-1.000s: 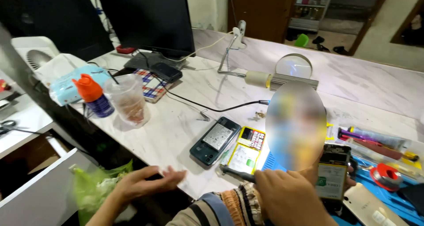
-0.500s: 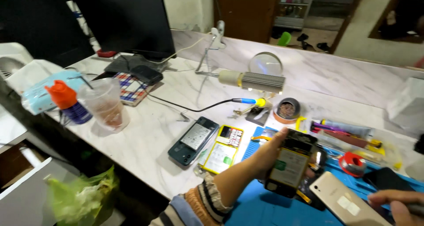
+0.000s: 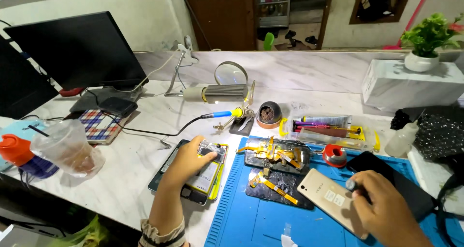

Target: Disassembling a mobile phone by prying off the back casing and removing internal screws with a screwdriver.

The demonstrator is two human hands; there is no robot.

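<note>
My left hand [image 3: 186,161] lies on an opened phone [image 3: 209,167] with bare insides. Its fingers curl over the top end of that phone, which rests on a stack of phones just left of the blue work mat [image 3: 251,218]. My right hand [image 3: 386,208] grips a small dark tool [image 3: 350,184] and rests on a gold phone back [image 3: 323,195], face down on the mat. Between my hands, on the mat, are a dark phone panel with yellow flex strips [image 3: 278,186] and a board holder [image 3: 275,153].
Behind the mat are a soldering iron [image 3: 227,114], a magnifier lamp [image 3: 231,74], a tool tray [image 3: 328,128] and a red tin [image 3: 334,155]. A black phone [image 3: 396,179] lies by my right hand. A plastic cup [image 3: 67,148], a monitor [image 3: 77,49] and a plaid notebook [image 3: 99,125] stand at the left.
My left hand has lowered the opened phone from mid-air onto the stack of phones. The gold phone has gone from my right hand down onto the mat.
</note>
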